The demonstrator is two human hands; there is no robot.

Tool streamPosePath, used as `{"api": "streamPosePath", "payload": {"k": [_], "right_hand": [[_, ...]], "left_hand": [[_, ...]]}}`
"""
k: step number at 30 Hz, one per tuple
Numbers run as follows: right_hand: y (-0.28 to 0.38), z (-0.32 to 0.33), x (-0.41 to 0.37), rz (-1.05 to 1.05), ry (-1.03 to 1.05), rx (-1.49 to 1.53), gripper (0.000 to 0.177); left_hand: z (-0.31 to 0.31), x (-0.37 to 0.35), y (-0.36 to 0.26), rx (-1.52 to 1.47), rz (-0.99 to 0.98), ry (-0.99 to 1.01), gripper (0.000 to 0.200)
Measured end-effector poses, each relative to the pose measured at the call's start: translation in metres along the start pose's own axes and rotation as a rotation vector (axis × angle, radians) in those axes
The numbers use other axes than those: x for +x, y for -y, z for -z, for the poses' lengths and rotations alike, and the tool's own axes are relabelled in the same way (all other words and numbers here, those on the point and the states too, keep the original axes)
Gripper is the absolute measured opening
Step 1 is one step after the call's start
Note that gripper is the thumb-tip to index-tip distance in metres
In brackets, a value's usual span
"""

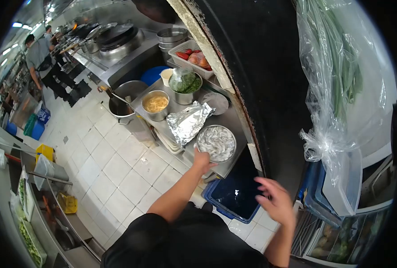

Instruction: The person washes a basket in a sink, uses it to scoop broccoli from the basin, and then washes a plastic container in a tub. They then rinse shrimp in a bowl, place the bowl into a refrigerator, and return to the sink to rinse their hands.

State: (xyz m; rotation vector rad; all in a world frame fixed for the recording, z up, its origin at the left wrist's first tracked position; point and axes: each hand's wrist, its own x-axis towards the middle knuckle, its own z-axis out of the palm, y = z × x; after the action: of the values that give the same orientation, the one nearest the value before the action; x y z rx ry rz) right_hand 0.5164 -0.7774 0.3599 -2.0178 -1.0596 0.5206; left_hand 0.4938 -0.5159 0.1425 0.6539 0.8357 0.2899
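My left hand [203, 161] grips the near rim of a round metal bowl [235, 143] at the front of the steel counter. Pale grey pieces that look like raw shrimp [216, 142] fill the bowl. My right hand [274, 201] is held in the air over the side of a dark blue bin [232, 198], its fingers apart and nothing in them. Crumpled aluminium foil [188, 121] lies just behind the bowl, covering something I cannot see.
Behind the foil stand a pot of yellow shreds [155, 105] and a pot of greens [187, 96]. A tall stockpot [131, 117] stands left. Bagged long green leaves [336, 67] hang right. People [46, 58] stand far left along the tiled floor [118, 161].
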Motion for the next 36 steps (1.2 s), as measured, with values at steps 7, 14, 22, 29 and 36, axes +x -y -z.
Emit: {"api": "streamPosePath", "payload": {"k": [7,14,22,29,36], "right_hand": [[-0.079,-0.130,0.149,-0.057,0.393,-0.579,0.049],[-0.092,-0.160,0.220,-0.083,0.839,-0.888,0.052],[-0.087,-0.178,0.216,-0.242,0.712,-0.813,0.076],[-0.053,-0.195,0.210,-0.439,0.515,-0.819,0.051],[-0.050,-0.202,0.206,-0.502,0.377,-0.823,0.045]], "left_hand": [[0.033,-0.039,0.000,0.121,0.012,-0.045,0.069],[0.070,-0.021,0.016,0.225,0.108,0.032,0.087],[0.093,-0.017,0.000,0.395,0.128,0.215,0.105],[0.099,-0.004,0.011,0.228,0.155,0.154,0.100],[0.098,0.011,0.025,0.129,0.096,0.121,0.096]]}}
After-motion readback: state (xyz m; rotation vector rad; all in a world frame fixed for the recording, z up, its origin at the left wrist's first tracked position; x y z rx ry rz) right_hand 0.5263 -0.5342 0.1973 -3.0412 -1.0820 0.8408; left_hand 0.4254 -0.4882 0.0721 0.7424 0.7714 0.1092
